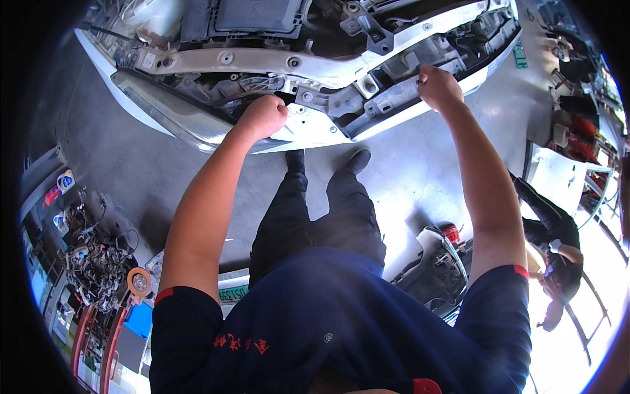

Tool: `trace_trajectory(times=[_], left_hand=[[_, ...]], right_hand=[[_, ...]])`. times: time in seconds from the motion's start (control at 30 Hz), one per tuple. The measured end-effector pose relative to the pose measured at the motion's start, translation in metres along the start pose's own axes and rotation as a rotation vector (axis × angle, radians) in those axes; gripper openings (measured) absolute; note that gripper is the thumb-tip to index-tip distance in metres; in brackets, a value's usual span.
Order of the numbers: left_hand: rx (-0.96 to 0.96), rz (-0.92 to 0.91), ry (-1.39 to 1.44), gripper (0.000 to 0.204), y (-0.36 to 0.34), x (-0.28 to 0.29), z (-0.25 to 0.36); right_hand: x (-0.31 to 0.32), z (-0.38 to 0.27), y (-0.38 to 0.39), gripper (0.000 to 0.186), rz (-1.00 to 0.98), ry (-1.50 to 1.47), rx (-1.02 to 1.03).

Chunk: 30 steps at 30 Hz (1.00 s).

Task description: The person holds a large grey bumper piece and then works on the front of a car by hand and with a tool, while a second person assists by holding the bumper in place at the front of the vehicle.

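A car front with its hood area exposed fills the top of the head view. My left hand [264, 117] is closed, fingers curled down at the upper edge of the white front bumper [312, 123], beside the headlight [167, 105]. What those fingers hold, if anything, is hidden. My right hand [441, 88] is closed too, over the right part of the bumper's upper edge. A small dark spot shows at its fingertips, too small to name. Behind both hands runs a pale metal crossbeam [262, 62] with bolt holes.
A black engine-bay cover [256, 16] lies beyond the crossbeam. On the floor behind me rests a removed dark car part with a red lamp [451, 232]. At right, a person in dark clothes [558, 243] bends over. Tangled wiring [98, 256] sits at left.
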State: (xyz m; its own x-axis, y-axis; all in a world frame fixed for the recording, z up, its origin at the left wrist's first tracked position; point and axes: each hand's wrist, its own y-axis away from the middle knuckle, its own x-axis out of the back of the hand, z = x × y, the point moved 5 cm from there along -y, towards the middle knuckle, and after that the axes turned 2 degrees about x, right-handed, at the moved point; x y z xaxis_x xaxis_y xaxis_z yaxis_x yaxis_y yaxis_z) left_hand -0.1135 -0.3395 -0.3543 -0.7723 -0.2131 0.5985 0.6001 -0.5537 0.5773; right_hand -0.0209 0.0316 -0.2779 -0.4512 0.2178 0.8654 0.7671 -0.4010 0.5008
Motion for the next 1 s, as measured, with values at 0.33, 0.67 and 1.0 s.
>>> trace_trajectory(times=[0.33, 0.67, 1.0], left_hand=[[-0.139, 0.502, 0.161, 0.019, 0.028, 0.000, 0.009], [0.168, -0.726, 1.422, 0.031, 0.064, -0.131, 0.244], [0.264, -0.973, 1.259, 0.030, 0.011, -0.206, 0.480]], right_hand=[[-0.024, 0.050, 0.077, 0.018, 0.075, -1.025, -0.204], [0.007, 0.039, 0.225, 0.012, 0.163, -1.278, 0.045], [0.042, 0.240, 0.240, 0.014, 0.391, -1.112, -0.015]])
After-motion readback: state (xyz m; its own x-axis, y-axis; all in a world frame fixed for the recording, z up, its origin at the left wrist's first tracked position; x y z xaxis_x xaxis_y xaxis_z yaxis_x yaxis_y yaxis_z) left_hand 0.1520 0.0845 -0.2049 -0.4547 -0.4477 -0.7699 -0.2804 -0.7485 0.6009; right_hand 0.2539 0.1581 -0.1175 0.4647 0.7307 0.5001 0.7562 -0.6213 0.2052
